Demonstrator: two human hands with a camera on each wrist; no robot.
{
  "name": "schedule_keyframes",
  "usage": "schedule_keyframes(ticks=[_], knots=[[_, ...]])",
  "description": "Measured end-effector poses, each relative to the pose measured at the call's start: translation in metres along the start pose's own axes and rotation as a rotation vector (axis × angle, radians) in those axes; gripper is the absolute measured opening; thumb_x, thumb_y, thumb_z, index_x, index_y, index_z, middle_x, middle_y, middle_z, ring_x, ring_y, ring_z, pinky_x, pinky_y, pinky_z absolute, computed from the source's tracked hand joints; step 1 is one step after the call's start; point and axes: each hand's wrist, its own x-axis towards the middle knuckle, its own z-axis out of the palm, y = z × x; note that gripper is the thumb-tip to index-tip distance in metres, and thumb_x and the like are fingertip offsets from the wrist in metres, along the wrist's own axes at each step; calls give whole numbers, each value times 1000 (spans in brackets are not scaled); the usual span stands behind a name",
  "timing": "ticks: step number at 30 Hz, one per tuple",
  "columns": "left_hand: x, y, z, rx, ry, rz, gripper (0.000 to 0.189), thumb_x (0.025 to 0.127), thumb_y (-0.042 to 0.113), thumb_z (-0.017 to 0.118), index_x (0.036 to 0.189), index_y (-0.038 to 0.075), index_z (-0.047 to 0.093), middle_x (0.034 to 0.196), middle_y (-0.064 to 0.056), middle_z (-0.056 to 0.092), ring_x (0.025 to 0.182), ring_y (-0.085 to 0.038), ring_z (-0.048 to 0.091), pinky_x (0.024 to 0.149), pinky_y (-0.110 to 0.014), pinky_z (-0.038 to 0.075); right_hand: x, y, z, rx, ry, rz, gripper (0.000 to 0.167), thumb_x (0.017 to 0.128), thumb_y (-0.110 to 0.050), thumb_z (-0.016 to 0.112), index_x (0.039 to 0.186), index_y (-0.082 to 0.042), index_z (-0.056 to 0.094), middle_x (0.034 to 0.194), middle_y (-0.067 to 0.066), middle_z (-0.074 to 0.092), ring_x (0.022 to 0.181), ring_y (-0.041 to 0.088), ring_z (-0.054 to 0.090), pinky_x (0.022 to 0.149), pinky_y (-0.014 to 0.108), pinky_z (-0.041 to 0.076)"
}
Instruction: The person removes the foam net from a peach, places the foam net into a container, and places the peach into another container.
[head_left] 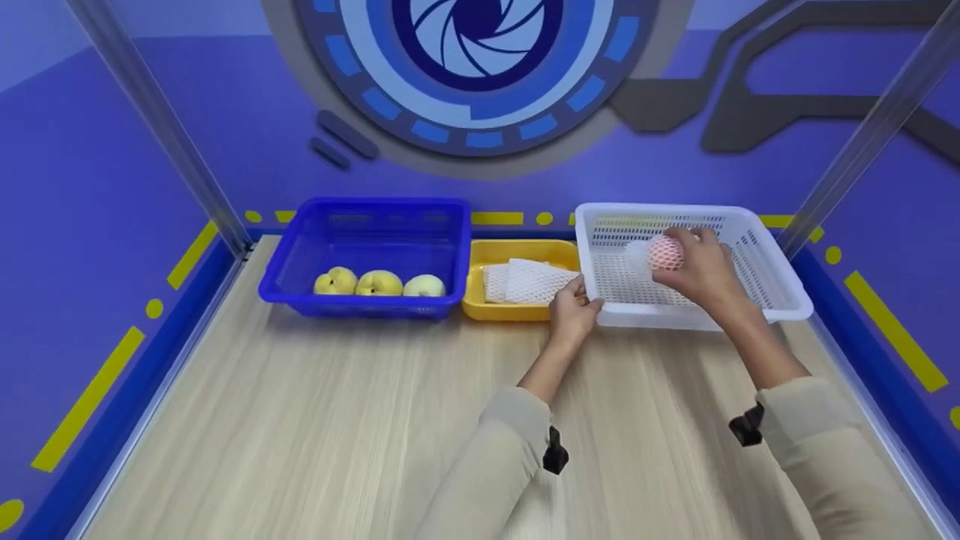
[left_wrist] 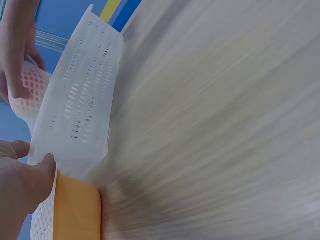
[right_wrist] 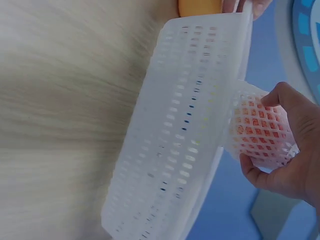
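Observation:
My right hand point(head_left: 703, 266) holds a pinkish-red round fruit in a white foam net point(head_left: 665, 253) over the white basket point(head_left: 694, 319). In the right wrist view, thumb and fingers curl round the netted fruit point(right_wrist: 260, 127), and the loose end of the net hangs toward the basket's rim. The fruit's exact kind is hidden by the mesh. With its thumb and fingers, my left hand point(head_left: 574, 315) pinches the white basket's rim at the near left corner, close beside the yellow tray point(head_left: 510, 310). Flat white foam nets point(head_left: 536, 281) lie in that tray.
A blue basket point(head_left: 367, 306) stands at the left with two yellow peach-like fruits point(head_left: 379, 283) and a paler round fruit point(head_left: 424, 286) along its near side. All three containers stand in a row before the blue wall point(head_left: 525, 180), on a wood-grain table point(head_left: 337, 420).

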Motion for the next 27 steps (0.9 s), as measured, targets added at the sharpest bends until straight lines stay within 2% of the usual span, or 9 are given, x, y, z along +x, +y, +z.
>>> schedule_keyframes(ticks=[6,9,15,20,24,27], knots=[[-1,1,0,6,-9,7,54,91,-8,68,143,-6,52,126,-19,67,111,-29,69,87,-27,59,-28,-14,-20,35,69,-63,69,77,-18,82,139,-4,56,138,35,45,117,58,47,93,69,40],[-2,1,0,33,2,-9,54,92,-7,69,143,-5,53,127,-18,67,112,-27,68,88,-27,58,-41,-25,-25,40,82,-96,67,76,-17,83,137,-5,57,136,33,46,114,54,48,91,68,42],[-1,4,1,45,12,3,52,93,-6,68,143,-4,54,128,-19,66,114,-30,67,91,-31,58,-58,-45,-32,42,104,-154,66,75,-15,84,135,-7,58,134,30,48,115,50,48,94,68,43],[-2,5,1,80,-11,15,51,93,-6,68,142,-5,54,125,-19,67,110,-27,69,89,-29,58,-74,-53,-31,42,155,-195,65,71,-12,84,131,-7,60,129,29,51,112,48,50,92,67,44],[-2,6,-6,121,-45,16,46,96,-3,64,141,-4,55,126,-17,67,112,-27,67,92,-30,57,-86,-59,-27,57,173,-197,64,71,-12,83,130,-8,60,129,27,51,113,47,48,91,65,43],[-3,8,-18,145,-74,55,39,98,-2,59,137,-4,57,128,-19,65,115,-29,66,94,-32,56,-94,-62,-25,70,175,-194,63,71,-13,82,130,-9,61,130,26,51,111,47,48,89,64,43]])
